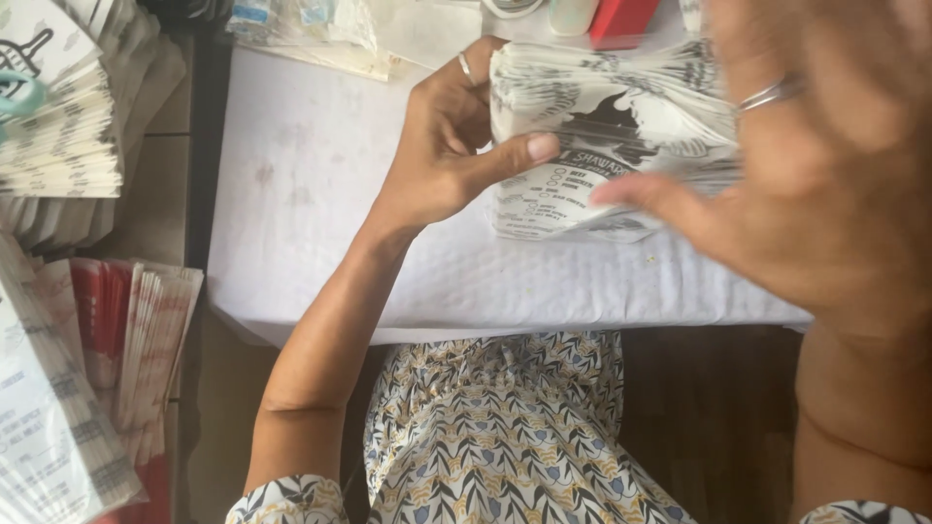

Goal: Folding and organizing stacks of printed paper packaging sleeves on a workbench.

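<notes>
Right hand, left hand, bag stack lengthwise left-right

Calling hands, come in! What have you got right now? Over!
Left hand gripping thick stack of white printed paper bags. Right hand blurred, fingers on stack's front. Stack on white table cover. Nothing blocking.

Along the left edge, fanned piles of printed paper bags, black on white. Lower left, red-and-white paper sleeves leaning beside more printed bags. At the top, clear plastic packets and a red box. Below everything, a white padded worktop.
</notes>
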